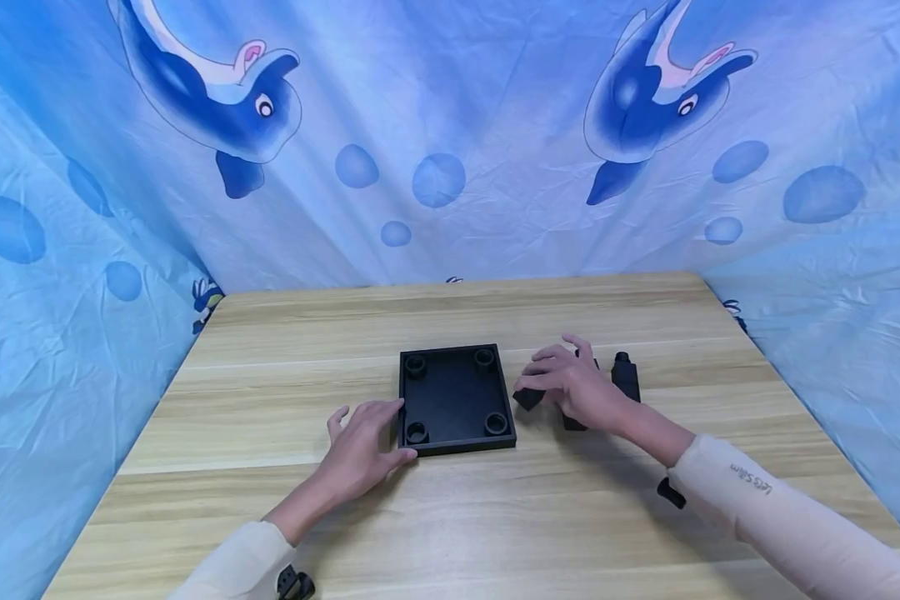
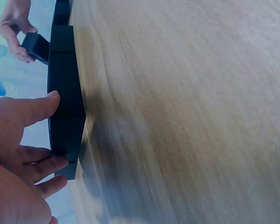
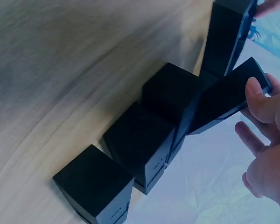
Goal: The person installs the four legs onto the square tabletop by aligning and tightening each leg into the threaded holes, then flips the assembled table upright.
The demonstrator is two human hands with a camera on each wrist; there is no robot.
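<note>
Right grip (image 1: pixel 573 387) pinches a black block (image 1: pixel 528 397), left grip (image 1: pixel 363 446) braces the tray (image 1: pixel 465 448)

Wood-grain surface (image 1: pixel 540 500) under all. Tray right of left grip: that hand wide, touching left edge and near corner. Best to press lightly there, no lifting. Block at right grip's fingertips, just beside tray; firm pinch, clear of neighbouring blocks (image 3: pixel 140 140). Tray faces up, near-square, no clear long axis. Block tilted, long axis running out from right grip; end details can't be told. Corner sockets (image 1: pixel 417 432) point up.

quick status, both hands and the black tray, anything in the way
Left hand touching black tray near its near-left corner. Right hand pinching black block. Tray flat on table. Nothing visible between block and tray.
</note>
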